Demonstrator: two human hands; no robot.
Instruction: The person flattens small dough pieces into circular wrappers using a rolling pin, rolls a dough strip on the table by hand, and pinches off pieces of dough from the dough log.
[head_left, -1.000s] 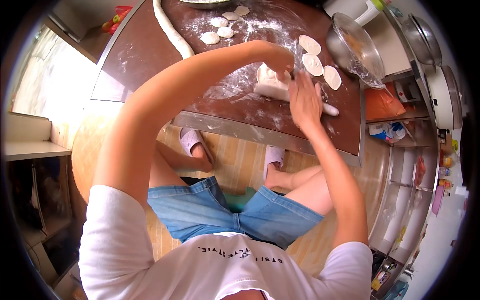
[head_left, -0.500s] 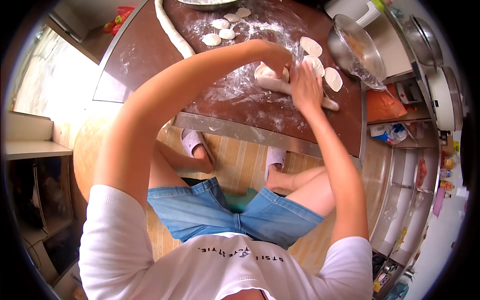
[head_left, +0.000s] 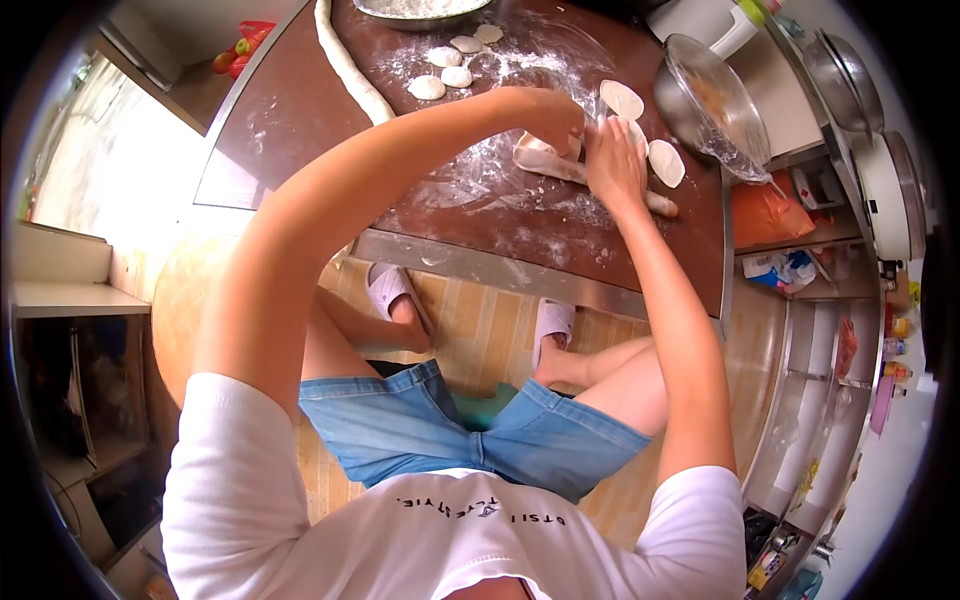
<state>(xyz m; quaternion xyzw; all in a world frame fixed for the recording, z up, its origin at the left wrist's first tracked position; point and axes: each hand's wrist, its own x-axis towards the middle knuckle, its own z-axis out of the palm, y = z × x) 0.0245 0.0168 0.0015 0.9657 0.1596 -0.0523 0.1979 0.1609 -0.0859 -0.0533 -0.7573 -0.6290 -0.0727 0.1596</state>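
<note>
My left hand [head_left: 552,116] is bent down over the floured table [head_left: 470,215], its fingers closed on the edge of a dough piece partly hidden beneath it. My right hand [head_left: 617,165] lies with its fingers stretched out and together, its palm on a flour-dusted rolling pin [head_left: 545,163]. The pin's far end sticks out to the right of this hand. Flat dough rounds [head_left: 667,164] lie just beyond and right of my right hand, one partly covered by its fingers.
Several small dough pieces [head_left: 443,57] and a long dough rope [head_left: 347,70] lie on the table's left half. A bowl of flour [head_left: 420,8] stands at the far edge. At right is a metal bowl [head_left: 690,110] with plastic film. Shelves [head_left: 815,350] line the right.
Both hands have shifted very slightly, along with the whole view. The rolling pin shows less of its right end, and the dough under my left hand looks slightly turned.
</note>
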